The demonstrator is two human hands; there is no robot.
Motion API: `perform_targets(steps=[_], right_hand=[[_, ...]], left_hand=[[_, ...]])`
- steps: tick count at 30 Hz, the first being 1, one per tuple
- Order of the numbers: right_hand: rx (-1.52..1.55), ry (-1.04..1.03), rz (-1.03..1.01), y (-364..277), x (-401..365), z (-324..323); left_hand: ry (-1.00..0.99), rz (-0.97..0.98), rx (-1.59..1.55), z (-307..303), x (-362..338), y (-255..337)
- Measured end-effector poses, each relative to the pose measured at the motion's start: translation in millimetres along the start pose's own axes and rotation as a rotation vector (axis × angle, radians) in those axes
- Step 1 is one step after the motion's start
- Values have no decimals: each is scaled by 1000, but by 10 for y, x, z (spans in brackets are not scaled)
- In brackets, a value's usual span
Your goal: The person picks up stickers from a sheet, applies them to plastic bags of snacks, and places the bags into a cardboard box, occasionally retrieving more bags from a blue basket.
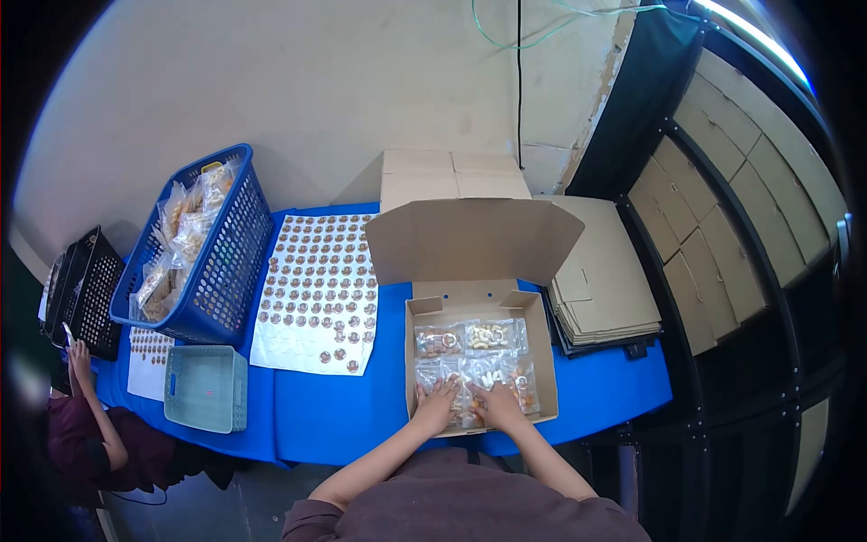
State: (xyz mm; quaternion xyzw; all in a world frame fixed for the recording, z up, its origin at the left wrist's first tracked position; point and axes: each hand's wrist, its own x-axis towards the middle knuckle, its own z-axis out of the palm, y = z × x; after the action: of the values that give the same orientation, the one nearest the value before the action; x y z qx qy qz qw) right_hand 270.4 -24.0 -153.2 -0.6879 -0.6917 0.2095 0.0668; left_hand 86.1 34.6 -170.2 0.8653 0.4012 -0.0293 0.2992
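- Left hand and right hand rest, fingers spread, on the near plastic pouches inside the open cardboard box.
- Light, flat pressure suits them best; hard fingertips could crush the contents.

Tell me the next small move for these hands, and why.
Probably pat the near packets flat: the left hand and right hand are already on them, fingers spread, and the lid stands raised, leaving them within reach inside the box.
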Motion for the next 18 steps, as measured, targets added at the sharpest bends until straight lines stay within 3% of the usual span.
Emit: perform_targets(steps=[6,8,10,12,13,14,15,18], right_hand=[[-31,8,54,-24,-1,16],[-181,157,13,-71,-18,-37],[-91,230,-29,-66,-14,-52],[188,521,-34,26,68,28],[185,516,-64,-39,78,-24],[241,507,67,-79,44,-102],[296,501,203,-101,37,-158],[356,488,191,-41,32,-106]], left_hand=[[108,55,37,61,-15,-59],[40,71,97,5,-47,-58],[101,61,66,-105,-109,-16],[-24,78,-56,-287,-195,57],[122,92,-137,-322,-244,85],[143,85,-140,-386,-266,70],[364,110,-213,-628,-378,114],[855,23,-256,-1416,-658,-41]])
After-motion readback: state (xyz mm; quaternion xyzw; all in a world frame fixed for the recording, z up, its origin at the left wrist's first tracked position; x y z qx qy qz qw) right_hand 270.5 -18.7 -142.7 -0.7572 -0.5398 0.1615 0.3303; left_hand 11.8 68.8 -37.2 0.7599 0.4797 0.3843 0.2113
